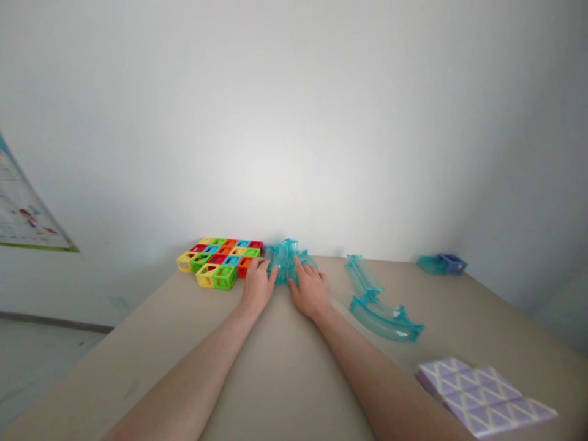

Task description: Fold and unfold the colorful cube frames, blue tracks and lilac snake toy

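A pile of clear teal track pieces point(287, 248) lies near the wall at the back of the table. My left hand point(258, 285) is at the pile's left side, fingers stretched forward and the thumb against the teal plastic. On the right side, my right hand point(311, 289) touches the pile with its thumb and index finger spread apart. Neither hand is closed around a piece, as far as I can see. Left of the pile, beside my left fingers, sits a flat array of colourful open cube blocks point(225, 260) in yellow, green, red, blue and orange.
To the right lie a straight teal track piece point(364, 275) and a curved one point(386, 321), end to end. A blue box-like block point(452, 263) with a teal piece point(430, 264) stands at the back right corner. Purple triangle-patterned panels point(484, 395) lie front right.
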Demonstrator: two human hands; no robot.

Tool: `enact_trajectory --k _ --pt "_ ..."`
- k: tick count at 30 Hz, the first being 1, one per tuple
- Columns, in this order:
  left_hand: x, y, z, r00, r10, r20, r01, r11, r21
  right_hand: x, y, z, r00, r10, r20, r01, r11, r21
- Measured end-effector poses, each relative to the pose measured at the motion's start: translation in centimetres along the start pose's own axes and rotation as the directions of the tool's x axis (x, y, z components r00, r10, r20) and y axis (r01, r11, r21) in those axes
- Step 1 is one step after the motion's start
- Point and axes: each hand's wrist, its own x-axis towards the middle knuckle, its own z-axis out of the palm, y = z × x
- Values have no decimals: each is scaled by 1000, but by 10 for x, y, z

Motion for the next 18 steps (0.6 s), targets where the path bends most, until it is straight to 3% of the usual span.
enact_trajectory --k 12,18 --pt "-2 -2 0 998 22 63 -27 996 81 1 2 5 994 106 -16 -106 994 19" --pt "-3 -1 2 999 1 39 -1 1000 0 -3 -6 -10 990 131 -58 -135 988 -73"
